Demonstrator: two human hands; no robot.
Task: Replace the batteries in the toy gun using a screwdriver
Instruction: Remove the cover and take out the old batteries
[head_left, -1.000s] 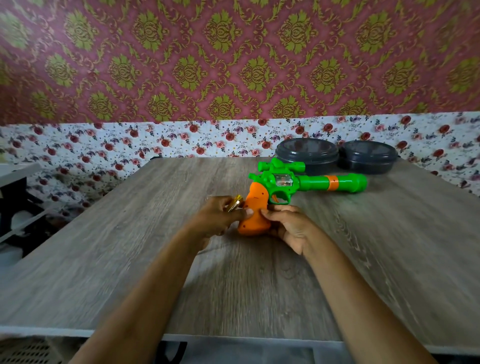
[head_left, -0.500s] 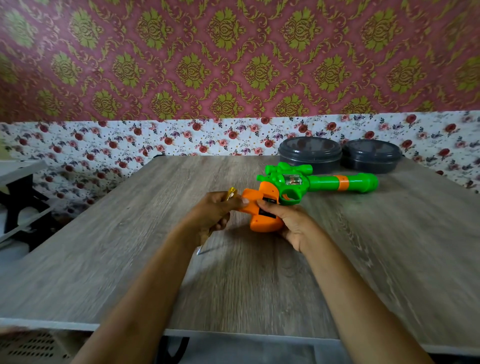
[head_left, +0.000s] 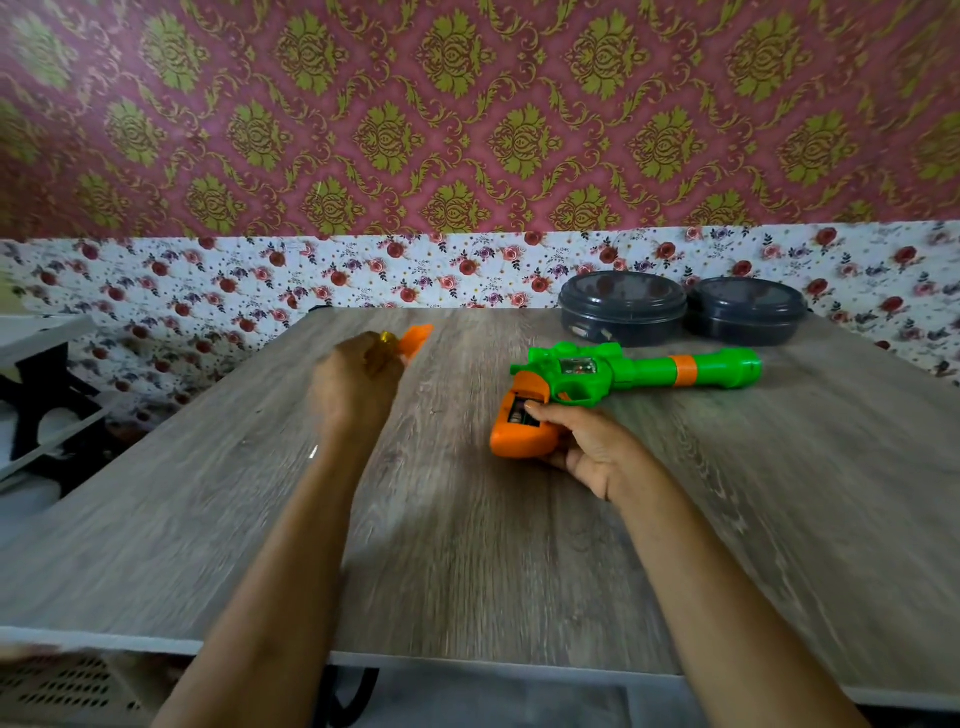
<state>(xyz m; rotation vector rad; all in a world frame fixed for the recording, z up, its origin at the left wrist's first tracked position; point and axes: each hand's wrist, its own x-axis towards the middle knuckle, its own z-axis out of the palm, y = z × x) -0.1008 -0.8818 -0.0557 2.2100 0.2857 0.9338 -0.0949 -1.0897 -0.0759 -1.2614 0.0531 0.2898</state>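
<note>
Your right hand (head_left: 597, 447) is curled around the orange grip of the toy gun (head_left: 613, 379), which lies on its side on the table (head_left: 467, 545), nearer the far right corner, barrel pointing right. The battery compartment (head_left: 522, 413) in the grip is open and your thumb rests at its edge; something metallic shows inside. Your left hand (head_left: 353, 379), blurred, is closed around an orange cover (head_left: 415, 338) and a yellowish screwdriver handle (head_left: 382, 353), above the far left part of the table. Set the cover down flat, well away from the edge. I cannot see the screw, so keep track of it. Two dark lidded containers (head_left: 623, 309) sit along the far edge.
</note>
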